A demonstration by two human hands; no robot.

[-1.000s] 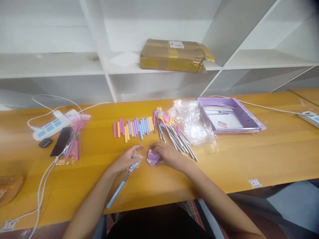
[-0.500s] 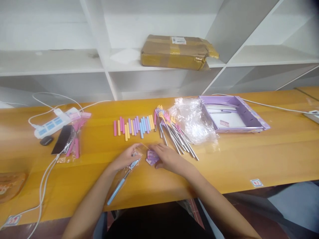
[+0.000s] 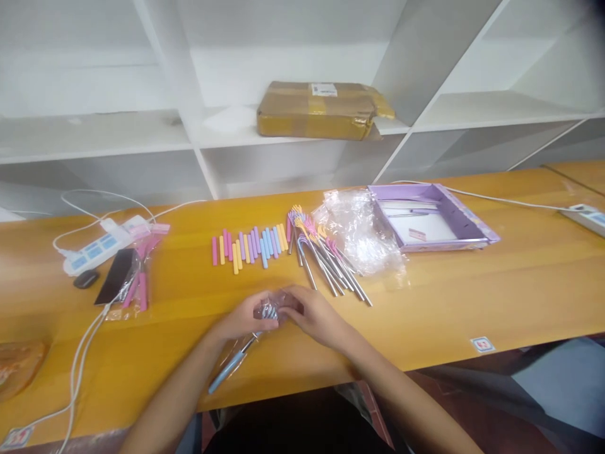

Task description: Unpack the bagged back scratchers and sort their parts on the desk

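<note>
A light-blue back scratcher with a metal shaft lies slantwise in a clear plastic bag, its handle end near the table's front edge. My left hand is closed around the bag at the claw end, where the blue claw shows between the fingers. Meeting it from the right, my right hand pinches the mouth of the bag. The purple card seen earlier cannot be made out now. Beyond my hands lie several coloured handle tubes in a row, and a pile of metal scratcher rods with coloured claws.
Crumpled clear bags lie beside a purple box tray. On the left are a power strip, a black phone-like slab, bagged pink scratchers and white cables. A taped carton sits on the shelf behind.
My right hand has moved left to the bag's mouth, and the purple card it held is out of sight. Both hands are now together at the bag. The camera view has shifted slightly.
</note>
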